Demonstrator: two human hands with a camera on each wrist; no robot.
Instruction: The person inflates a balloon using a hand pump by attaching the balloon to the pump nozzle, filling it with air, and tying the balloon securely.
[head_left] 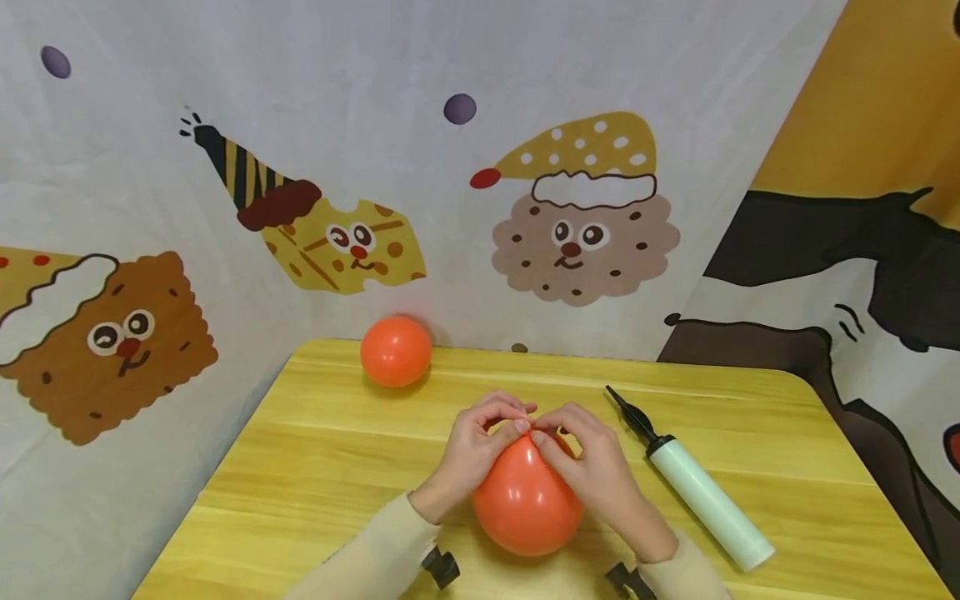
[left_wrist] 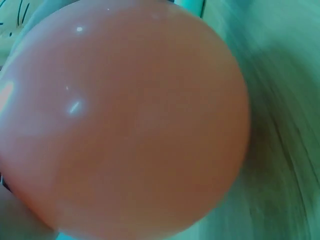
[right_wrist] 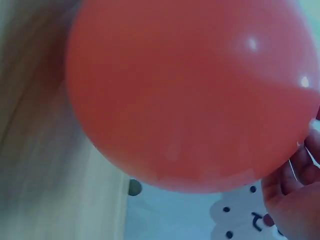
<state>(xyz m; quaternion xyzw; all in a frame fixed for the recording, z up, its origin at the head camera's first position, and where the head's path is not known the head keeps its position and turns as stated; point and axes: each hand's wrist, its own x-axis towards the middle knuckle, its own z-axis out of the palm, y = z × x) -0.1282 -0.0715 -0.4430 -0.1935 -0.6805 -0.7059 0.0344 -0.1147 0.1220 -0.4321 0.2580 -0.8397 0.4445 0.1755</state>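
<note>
An inflated orange-red balloon [head_left: 528, 500] is between both hands, its neck pointing up and away from the person. The left hand [head_left: 480, 437] pinches the neck between thumb and index finger. From the other side the right hand [head_left: 588, 454] pinches at the same neck, thumb against the balloon's upper side. The fingertips of both hands meet there and cover most of the neck. In the left wrist view the balloon [left_wrist: 130, 120] fills most of the picture. The right wrist view shows the balloon [right_wrist: 185, 90] with the right hand [right_wrist: 295, 190] at its lower right edge.
A second orange-red balloon [head_left: 396, 352] sits at the table's back left edge. A pale green hand pump [head_left: 708, 500] with a black nozzle lies to the right of the hands on the wooden table [head_left: 337, 467]. A printed cloth [head_left: 390, 100] hangs behind the table.
</note>
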